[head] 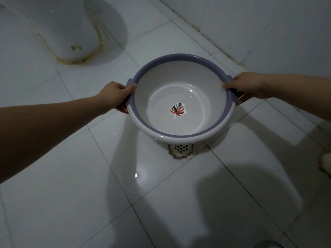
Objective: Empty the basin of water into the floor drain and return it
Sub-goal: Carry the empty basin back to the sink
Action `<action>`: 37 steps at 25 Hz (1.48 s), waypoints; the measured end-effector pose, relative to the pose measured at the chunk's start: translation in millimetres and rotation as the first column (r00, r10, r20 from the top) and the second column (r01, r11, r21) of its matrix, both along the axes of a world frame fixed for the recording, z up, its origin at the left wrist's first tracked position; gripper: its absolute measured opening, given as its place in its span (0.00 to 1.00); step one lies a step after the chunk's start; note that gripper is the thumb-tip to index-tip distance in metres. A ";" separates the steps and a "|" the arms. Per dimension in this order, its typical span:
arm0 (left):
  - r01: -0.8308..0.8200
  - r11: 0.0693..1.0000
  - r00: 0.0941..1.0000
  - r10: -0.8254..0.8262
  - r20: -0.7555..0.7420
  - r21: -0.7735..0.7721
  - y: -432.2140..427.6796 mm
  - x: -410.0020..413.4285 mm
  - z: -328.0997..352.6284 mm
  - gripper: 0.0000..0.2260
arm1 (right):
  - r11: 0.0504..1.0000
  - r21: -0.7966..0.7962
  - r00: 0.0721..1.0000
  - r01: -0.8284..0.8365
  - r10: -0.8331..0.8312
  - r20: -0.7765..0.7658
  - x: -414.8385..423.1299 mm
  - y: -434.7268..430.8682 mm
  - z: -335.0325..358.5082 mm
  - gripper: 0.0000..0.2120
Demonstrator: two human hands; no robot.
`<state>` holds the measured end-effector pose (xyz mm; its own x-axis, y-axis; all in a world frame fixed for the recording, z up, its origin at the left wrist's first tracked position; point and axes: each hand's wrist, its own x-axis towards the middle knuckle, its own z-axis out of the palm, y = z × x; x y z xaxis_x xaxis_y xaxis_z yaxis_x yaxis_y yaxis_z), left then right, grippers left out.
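Floor point(71, 194) of pale tile fills the view, with wall point(268, 24) at 1 o'clock and toilet point(62, 29) at 11 o'clock, stained along its foot. Basin point(170, 77), white with a purple rim, sits at centre, upright and near level. Its 6 o'clock edge overlaps the far part of the drain point(180, 149). Whether it rests on the tile or hangs just above cannot be told. Left hand point(116, 96) grips the rim tab at the basin's 9 o'clock, thumb on top, fingers curled beneath. Right hand point(247, 86) grips the tab at 3 o'clock likewise. The drain is a round grate with a stained surround. Decal point(177, 110), leaf-shaped, marks the basin bottom. Glints there suggest shallow water point(195, 97); depth not determinable.
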<state>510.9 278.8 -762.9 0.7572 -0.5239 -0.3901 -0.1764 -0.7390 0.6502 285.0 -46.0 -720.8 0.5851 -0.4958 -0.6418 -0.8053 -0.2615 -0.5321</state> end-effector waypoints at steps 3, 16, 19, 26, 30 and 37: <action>0.001 1.000 1.000 -0.002 0.015 0.013 -3.9 2.6 29.1 0.25 | 0.997 0.045 0.998 0.055 -0.055 0.016 0.5 -0.9 13.7 0.16; -0.086 0.996 0.996 0.086 -0.006 -0.036 14.0 6.8 422.1 0.22 | 0.893 0.112 0.860 0.436 -0.450 0.241 -2.5 50.1 388.4 0.08; -0.082 0.996 0.996 0.083 0.025 -0.046 16.9 15.4 530.9 0.23 | 0.900 0.105 0.858 0.424 -0.436 0.272 4.8 51.4 499.3 0.09; -0.094 0.993 0.995 0.097 0.037 -0.078 24.9 -16.8 736.0 0.25 | 0.926 0.008 0.882 0.377 -0.362 0.303 -21.9 46.5 731.1 0.07; -0.102 0.979 0.995 0.101 -0.016 -0.176 21.6 -38.8 836.2 0.23 | 0.925 -0.038 0.882 0.379 -0.349 0.316 -49.8 45.3 836.3 0.11; -0.007 0.990 0.995 0.021 0.099 -0.143 -8.9 -33.6 962.2 0.25 | 0.925 -0.024 0.847 0.379 -0.337 0.410 -72.6 31.6 942.6 0.11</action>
<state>477.4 270.0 199.3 0.7962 -0.5578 -0.2345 -0.2362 -0.6434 0.7282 212.4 -14.4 221.9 0.5461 -0.7685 -0.3334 -0.5841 -0.0640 -0.8092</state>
